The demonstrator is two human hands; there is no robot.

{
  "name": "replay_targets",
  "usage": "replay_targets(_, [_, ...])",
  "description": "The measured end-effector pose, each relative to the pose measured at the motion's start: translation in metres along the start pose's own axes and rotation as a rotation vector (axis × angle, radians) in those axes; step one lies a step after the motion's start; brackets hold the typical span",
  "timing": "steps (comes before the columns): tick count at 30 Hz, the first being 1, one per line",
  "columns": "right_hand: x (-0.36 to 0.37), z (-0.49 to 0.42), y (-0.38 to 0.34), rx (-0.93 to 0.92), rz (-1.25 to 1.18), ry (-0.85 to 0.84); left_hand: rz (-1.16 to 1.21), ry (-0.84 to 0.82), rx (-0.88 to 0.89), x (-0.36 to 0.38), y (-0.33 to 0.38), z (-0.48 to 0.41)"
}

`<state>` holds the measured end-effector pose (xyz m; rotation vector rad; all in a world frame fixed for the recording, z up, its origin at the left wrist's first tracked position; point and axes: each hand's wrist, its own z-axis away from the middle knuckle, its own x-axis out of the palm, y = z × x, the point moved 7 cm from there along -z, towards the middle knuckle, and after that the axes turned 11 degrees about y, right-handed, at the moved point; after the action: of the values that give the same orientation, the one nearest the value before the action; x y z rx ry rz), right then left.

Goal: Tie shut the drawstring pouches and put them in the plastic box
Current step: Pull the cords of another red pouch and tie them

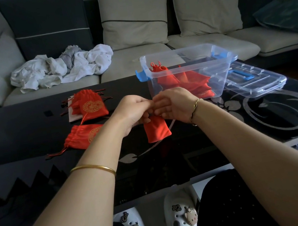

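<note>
Your plastic box [218, 74] stands open on the bench [19, 123] with several red pouches [184, 81] piled inside, its lid [254, 82] just beside it. Your left hand [134, 111] and right hand [174, 105] both pinch the neck of the held pouch [156, 130] above the bench. Its long axis runs from the mouth, up at your fingers, to the bottom, nearest you.

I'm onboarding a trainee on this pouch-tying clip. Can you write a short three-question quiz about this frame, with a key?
1. True or false: the plastic box is empty.
2. How many hands grip the red pouch at its top? A) none B) one C) two
3. Fill in: the lid lies ___ the box.
Key: 1 false, other pouches lie inside; 2 C, left hand and right hand; 3 beside.
</note>
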<state>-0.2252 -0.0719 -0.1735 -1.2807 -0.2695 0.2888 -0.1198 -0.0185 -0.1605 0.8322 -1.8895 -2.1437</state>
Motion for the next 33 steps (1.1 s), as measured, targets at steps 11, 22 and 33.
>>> replay_targets(11, [0.007,0.01,-0.023,-0.538,0.503,0.004,0.062,0.133,-0.046,-0.008,-0.003,-0.004])
replay_targets(22, [0.015,0.021,-0.037,-0.944,0.784,0.143,0.134,0.188,-0.101,-0.009,-0.003,-0.005])
replay_targets(33, [-0.005,0.003,-0.018,-0.472,0.491,0.12,-0.092,0.359,0.221,-0.031,0.019,-0.007])
